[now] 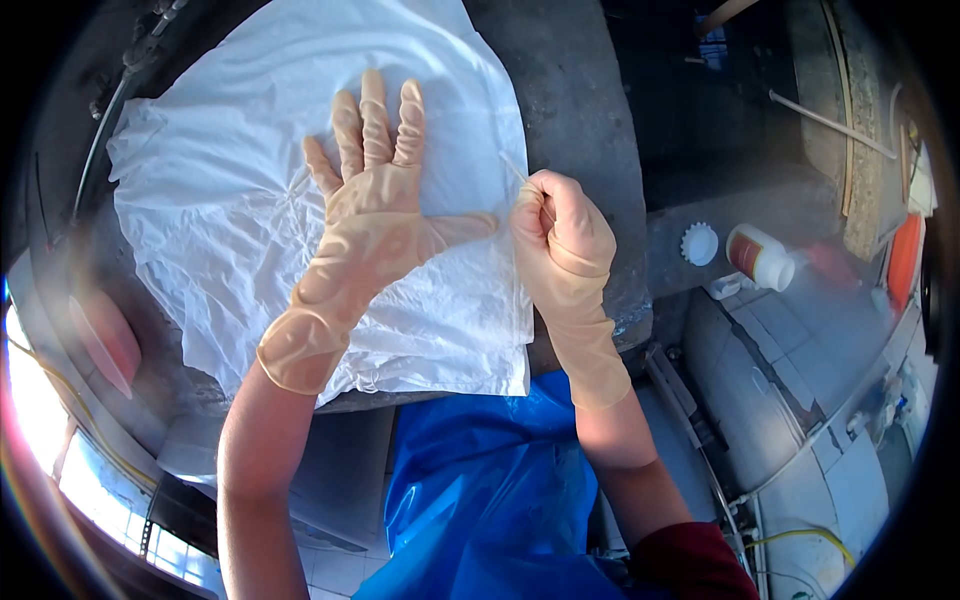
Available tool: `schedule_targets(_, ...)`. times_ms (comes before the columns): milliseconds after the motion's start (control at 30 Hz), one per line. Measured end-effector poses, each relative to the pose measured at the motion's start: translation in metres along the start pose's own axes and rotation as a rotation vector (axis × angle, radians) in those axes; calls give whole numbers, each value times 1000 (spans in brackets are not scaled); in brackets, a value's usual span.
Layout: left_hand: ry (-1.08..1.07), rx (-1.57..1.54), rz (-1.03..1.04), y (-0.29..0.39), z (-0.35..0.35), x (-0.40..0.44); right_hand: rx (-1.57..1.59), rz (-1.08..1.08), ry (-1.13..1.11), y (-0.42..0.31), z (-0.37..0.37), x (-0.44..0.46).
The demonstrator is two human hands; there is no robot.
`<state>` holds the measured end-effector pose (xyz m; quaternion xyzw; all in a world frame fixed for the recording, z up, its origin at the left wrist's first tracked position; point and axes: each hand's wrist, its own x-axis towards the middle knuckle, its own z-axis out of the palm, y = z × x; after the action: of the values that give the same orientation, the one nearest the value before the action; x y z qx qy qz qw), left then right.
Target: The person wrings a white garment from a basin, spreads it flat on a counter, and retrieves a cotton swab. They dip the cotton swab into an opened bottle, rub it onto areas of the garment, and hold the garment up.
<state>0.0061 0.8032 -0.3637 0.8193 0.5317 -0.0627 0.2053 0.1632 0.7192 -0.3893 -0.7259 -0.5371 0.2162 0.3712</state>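
Observation:
A white cloth (455, 110), wrinkled on its left side, is spread over a dark grey slab (585, 90). My left hand (372, 205), in a cream rubber glove, lies flat on the cloth with fingers spread and thumb stretched to the right. By the cloth's right edge is my right hand (565, 225), gloved the same way, its fingers closed in a pinch. From that pinch a thin, pale, stick-like thing (514, 168) points up and left over the cloth's edge. Its exact kind is too small to make out, and the fingers hide its other end.
Right of the slab, a white bottle (760, 257) with a red-brown label lies on its side near a white ridged cap (699, 243). A dark basin (730, 110) lies beyond. A reddish bowl (105, 340) is at left. A blue apron (490, 480) covers my front.

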Motion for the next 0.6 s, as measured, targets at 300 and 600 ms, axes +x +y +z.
schedule_targets(300, 30, -14, 23, -2, 2, 0, -16, -30, -12, -7, 1, 0)
schedule_targets(600, 39, -13, 3, -3, 3, -1, 25, 6, 50, 4, -4, 2)
